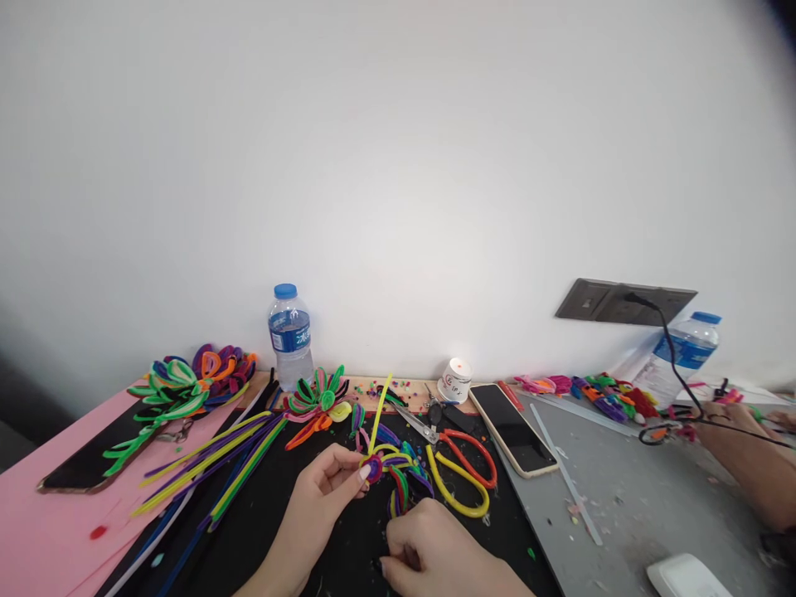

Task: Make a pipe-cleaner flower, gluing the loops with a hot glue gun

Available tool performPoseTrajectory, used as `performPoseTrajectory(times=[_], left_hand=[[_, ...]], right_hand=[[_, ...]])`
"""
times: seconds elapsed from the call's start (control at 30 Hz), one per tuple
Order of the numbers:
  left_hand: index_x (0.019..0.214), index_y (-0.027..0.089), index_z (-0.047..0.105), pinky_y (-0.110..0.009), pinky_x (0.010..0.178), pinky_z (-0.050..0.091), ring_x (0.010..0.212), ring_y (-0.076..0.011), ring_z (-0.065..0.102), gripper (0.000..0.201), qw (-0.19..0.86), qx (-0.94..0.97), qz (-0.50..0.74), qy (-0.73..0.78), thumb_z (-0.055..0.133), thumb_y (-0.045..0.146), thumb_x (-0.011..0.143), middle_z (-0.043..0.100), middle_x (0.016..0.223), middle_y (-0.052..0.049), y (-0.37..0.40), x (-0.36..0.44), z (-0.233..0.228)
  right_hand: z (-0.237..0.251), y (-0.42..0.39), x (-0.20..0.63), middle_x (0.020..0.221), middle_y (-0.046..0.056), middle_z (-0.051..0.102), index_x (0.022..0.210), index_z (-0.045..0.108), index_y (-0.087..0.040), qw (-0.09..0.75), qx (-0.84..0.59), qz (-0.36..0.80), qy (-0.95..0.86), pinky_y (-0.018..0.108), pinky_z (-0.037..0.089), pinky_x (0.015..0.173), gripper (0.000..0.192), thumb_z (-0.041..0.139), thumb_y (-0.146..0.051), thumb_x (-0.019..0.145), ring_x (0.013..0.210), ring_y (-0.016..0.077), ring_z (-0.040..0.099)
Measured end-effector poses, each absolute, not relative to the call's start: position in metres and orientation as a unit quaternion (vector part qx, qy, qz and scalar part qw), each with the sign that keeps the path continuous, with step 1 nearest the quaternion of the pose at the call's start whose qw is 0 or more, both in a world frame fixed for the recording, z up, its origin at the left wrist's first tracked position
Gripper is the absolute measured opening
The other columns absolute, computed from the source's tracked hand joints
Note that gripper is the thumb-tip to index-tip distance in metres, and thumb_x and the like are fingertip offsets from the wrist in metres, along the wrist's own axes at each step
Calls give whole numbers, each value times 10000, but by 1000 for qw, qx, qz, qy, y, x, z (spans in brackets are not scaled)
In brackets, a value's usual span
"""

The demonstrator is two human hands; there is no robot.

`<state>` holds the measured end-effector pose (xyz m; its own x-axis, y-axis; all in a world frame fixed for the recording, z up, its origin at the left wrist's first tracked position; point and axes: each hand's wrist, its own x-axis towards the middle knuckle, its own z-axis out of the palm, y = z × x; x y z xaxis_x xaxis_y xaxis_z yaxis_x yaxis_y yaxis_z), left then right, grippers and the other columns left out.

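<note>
My left hand [339, 489] pinches a small purple and magenta coil of pipe cleaner [373, 469] between thumb and fingers. A yellow pipe cleaner [381, 414] sticks up from behind it, and looped multicoloured pipe cleaners [407, 477] spread out to its right. Just below those loops is my right hand [426, 543], fingers curled and closed; whatever they grip, if anything, is hidden. Scissors with one red and one yellow handle [457, 497] lie beside my right hand, blades pointing away to the left.
Loose pipe cleaners [211, 473] and finished pipe-cleaner flowers [186, 385] lie leftward. Along the wall stand a water bottle [290, 344] and an upturned paper cup [456, 381]. A phone [513, 427] rests right of the scissors. At far right, a co-worker's hand [730, 439] is beside a black cable [675, 356].
</note>
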<state>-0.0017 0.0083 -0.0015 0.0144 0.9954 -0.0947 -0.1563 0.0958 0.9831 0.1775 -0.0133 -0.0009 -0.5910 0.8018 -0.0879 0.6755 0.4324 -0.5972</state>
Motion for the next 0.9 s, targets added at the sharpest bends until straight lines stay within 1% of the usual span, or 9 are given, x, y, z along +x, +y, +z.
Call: performPoseTrajectory(times=[0.37, 0.9], left_hand=[[714, 178, 615, -244, 606, 483, 648, -151, 581, 161, 562, 447, 503, 481, 699, 302, 654, 637, 687, 3, 7, -2, -3], [718, 177, 613, -247, 607, 479, 651, -156, 588, 165, 571, 445, 496, 479, 694, 308, 657, 644, 679, 0, 7, -3, -4]], right_hand=[[0, -13, 177, 488, -77, 372, 541, 447, -176, 121, -432, 296, -844, 180, 199, 455, 191, 561, -196, 693, 465, 56, 324], [1, -13, 176, 493, -73, 384, 568, 525, -175, 102, -432, 295, -846, 177, 210, 450, 145, 562, -201, 705, 467, 61, 332]])
